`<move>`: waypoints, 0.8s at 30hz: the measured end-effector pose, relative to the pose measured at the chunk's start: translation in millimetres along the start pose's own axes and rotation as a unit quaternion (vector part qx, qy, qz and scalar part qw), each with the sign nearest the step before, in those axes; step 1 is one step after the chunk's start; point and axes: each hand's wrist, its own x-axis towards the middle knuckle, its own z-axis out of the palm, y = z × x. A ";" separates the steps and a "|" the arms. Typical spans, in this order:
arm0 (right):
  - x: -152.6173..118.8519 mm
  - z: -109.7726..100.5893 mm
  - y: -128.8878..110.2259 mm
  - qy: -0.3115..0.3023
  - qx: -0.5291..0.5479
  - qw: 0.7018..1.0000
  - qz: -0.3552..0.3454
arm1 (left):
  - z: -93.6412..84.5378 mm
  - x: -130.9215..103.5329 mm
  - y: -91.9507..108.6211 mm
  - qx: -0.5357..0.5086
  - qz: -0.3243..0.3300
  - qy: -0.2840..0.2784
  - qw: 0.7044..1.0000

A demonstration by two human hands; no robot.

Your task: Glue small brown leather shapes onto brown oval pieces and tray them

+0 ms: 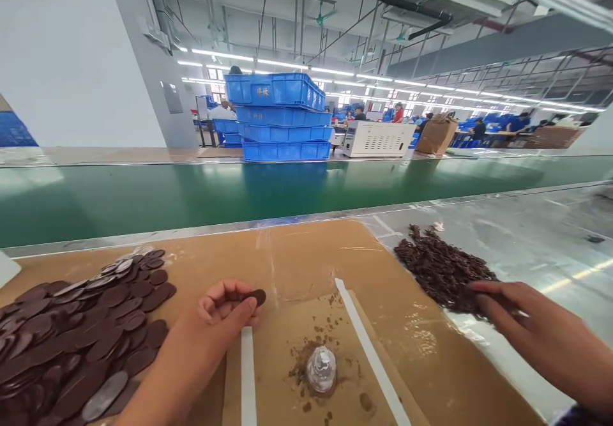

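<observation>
The left forearm rises from the bottom edge, angled up and to the right, and ends in the left hand (pixel 223 314), whose fingers curl in while thumb and forefinger pinch a small dark disc (pixel 259 296) over the brown sheet (pixel 306 253). The right forearm comes in from the lower right corner; the right hand (pixel 534 333) reaches inward, back of the hand up, fingertips at the near edge of a heap of small dark pieces (pixel 440 266). Whether those fingertips grip a piece cannot be told.

Between the hands, nearer the bottom edge, a shiny silvery lump (pixel 321 368) sits amid dark stains, flanked by two white strips (pixel 368 352). Left of the left hand spreads a pile of dark oval discs (pixel 90 330).

Beyond runs a green belt (pixel 205 196), then stacked blue crates (pixel 282 116) and a white metal box (pixel 378 140).
</observation>
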 end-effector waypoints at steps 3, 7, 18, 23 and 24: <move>13.3 -4.6 -57.7 -0.076 0.098 0.992 -0.007 | -1.8 6.6 -7.8 -0.027 -0.011 0.019 0.999; 25.8 2.5 -106.2 -0.191 0.188 0.962 -0.053 | -3.2 4.3 -5.3 -0.001 -0.011 0.030 0.999; 64.2 17.7 -169.0 -0.388 0.300 0.859 -0.146 | 2.1 -1.5 -1.2 0.002 -0.030 0.036 0.999; 45.5 16.3 -187.5 -0.382 0.340 0.840 -0.180 | -2.4 -2.9 1.5 0.121 -0.038 0.027 0.992; 39.4 15.2 -189.2 -0.376 0.344 0.839 -0.191 | -3.6 -2.9 1.4 0.132 -0.038 0.021 0.990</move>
